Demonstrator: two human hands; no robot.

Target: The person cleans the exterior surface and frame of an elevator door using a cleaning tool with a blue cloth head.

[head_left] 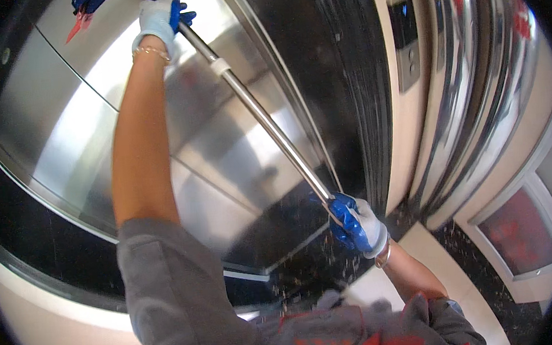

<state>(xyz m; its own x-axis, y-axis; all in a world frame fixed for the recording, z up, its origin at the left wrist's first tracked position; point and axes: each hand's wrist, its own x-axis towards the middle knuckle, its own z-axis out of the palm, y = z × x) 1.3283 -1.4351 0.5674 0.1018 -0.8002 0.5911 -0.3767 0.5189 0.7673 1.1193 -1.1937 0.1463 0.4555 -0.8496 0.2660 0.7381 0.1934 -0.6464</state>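
My left hand [157, 17], in a white glove with a blue coated palm, reaches up and grips the upper part of a metal telescopic pole [272, 129]. A white collar [219, 67] joins two sections of the pole below that hand. Near the pole's lower end, my right hand [355, 222] is closed around it in a matching glove. Dark blue and red cloth [90, 9] shows at the top left edge; its link to the pole is out of view. Behind the pole stand shiny stainless-steel elevator doors [215, 143], with blurred reflections on them.
Black stone trim [347, 94] frames the doors. To the right, an elevator call panel [406, 45] is set in a beige wall, beside polished curved metal [483, 83]. A framed red panel [523, 226] is lower right. Speckled dark stone [488, 272] borders pale floor tiles.
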